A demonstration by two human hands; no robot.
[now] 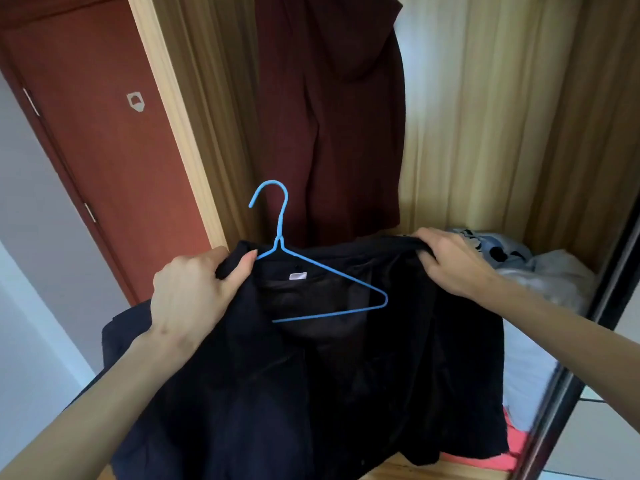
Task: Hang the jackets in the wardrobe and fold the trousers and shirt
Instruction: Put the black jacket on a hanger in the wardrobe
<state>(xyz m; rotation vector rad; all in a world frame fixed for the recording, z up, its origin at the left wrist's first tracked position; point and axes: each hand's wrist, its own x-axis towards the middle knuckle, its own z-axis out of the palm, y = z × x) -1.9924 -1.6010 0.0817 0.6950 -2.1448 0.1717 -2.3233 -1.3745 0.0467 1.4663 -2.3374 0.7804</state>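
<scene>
Holding a black cloth jacket spread out in front of the open wooden wardrobe, lining side up, collar toward the wardrobe.

Far left: reddish-brown wardrobe door, swung open, small white sticker on it.

Left hand grips the jacket's left shoulder, fingers curled over the fabric edge, thumb tip touching the neck of the blue wire hanger. Hanger lies inside the collar area: hook sticks up past the collar, right arm and bottom bar exposed on the lining, left arm tucked under fabric at the left hand. Small white label just below the collar, under the hanger wire.

Behind, centre: dark maroon garment already hanging in the wardrobe, lower hem just above the jacket collar.

Right hand clenched on the jacket's right shoulder, fabric bunched in the fingers.

Right, wardrobe floor: pile of grey and white clothes, red-orange fabric near the bottom edge.
</scene>
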